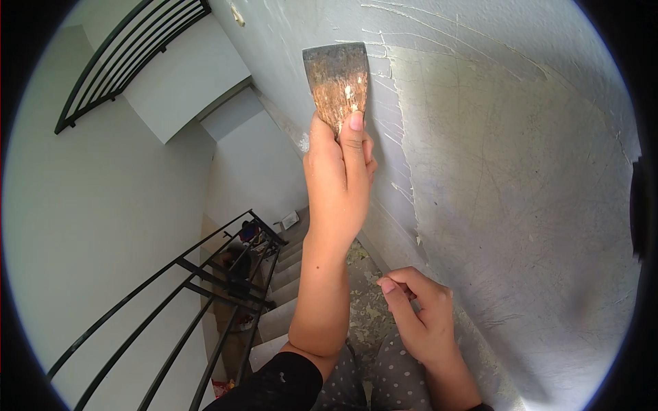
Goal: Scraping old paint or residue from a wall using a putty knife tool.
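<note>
My left hand (342, 159) grips a worn scraper blade (336, 77), rusty brown with a darker broad edge and pale flecks of paint. The broad edge points up and away, in front of the wall; whether it touches the surface I cannot tell. Beside it the grey-painted wall (390, 110) bears scored lines and a ragged paint border. Right of that border lies a patch of bared, scratched wall (488, 169). Lower down, my right hand (424, 313) is held near the wall's foot, thumb and forefinger pinched together. No thing can be made out between its fingers.
Paint flakes litter the floor (367, 293) under my hands. To the left, stairs (280, 308) descend beside a black metal railing (177, 303). A second railing (133, 67) is at upper left. Dark, unclear items lie beyond the lower railing, and a white object (290, 220) rests near the stair bottom.
</note>
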Motion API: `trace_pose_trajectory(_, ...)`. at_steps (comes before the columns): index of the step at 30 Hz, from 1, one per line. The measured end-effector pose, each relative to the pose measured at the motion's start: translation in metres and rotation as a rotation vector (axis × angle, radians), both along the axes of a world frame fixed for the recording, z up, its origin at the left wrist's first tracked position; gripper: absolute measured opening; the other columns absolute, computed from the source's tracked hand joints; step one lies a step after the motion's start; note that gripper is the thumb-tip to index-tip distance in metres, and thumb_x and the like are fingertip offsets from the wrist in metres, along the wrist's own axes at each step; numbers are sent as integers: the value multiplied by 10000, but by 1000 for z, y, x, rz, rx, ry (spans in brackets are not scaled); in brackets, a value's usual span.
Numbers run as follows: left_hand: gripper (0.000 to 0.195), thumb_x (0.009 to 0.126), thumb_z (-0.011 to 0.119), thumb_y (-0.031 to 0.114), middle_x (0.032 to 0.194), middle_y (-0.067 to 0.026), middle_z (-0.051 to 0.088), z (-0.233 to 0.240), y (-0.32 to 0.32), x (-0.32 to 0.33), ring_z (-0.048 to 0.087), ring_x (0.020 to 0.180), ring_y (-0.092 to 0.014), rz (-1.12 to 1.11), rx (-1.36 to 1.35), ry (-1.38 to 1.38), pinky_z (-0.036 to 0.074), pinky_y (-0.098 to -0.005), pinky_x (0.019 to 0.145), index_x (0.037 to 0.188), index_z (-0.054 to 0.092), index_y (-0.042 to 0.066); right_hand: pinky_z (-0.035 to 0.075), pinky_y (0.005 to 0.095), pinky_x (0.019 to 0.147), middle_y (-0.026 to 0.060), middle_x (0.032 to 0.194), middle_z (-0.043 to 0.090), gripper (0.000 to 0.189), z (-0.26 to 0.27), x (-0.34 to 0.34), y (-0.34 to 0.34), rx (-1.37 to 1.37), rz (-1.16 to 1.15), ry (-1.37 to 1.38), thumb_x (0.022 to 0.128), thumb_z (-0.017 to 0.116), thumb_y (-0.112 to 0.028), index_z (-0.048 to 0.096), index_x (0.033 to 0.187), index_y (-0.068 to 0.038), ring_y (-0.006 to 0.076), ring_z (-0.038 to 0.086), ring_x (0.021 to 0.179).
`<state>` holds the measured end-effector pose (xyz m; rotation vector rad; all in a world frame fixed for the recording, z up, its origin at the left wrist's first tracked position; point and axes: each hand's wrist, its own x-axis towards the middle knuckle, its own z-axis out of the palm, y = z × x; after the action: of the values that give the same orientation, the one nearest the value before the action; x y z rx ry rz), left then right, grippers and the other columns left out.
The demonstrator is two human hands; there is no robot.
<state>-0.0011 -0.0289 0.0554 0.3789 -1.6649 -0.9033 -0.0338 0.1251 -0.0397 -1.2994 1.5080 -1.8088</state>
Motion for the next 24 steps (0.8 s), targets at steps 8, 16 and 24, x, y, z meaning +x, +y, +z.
trace_pose_trajectory(8, 263, 1022, 450, 308, 676, 0, 440, -14, 14, -22, 402, 485, -49, 45, 47, 120, 321, -207, 403, 1009, 412, 48, 459, 275, 527, 102, 654, 582, 164, -2, 1, 1, 53, 29, 53, 921, 614, -163, 622, 911, 0, 148, 548, 544)
trace_pose_trajectory(16, 272, 1018, 459, 315, 679, -7, 437, -10, 0, -10, 395, 474, -59, -54, 58, 95, 322, -214, 400, 1007, 389, 52, 443, 281, 512, 101, 644, 575, 167, -1, 3, -1, 38, 16, 50, 919, 614, -169, 628, 917, -3, 146, 535, 532)
trace_pose_trajectory(24, 242, 1022, 452, 274, 663, -1, 429, -18, -6, 2, 385, 463, -54, -49, -8, -31, 319, -218, 396, 1007, 391, 40, 426, 277, 502, 100, 634, 571, 163, -2, 2, 0, 71, 33, 56, 915, 614, -165, 626, 908, -3, 146, 519, 516)
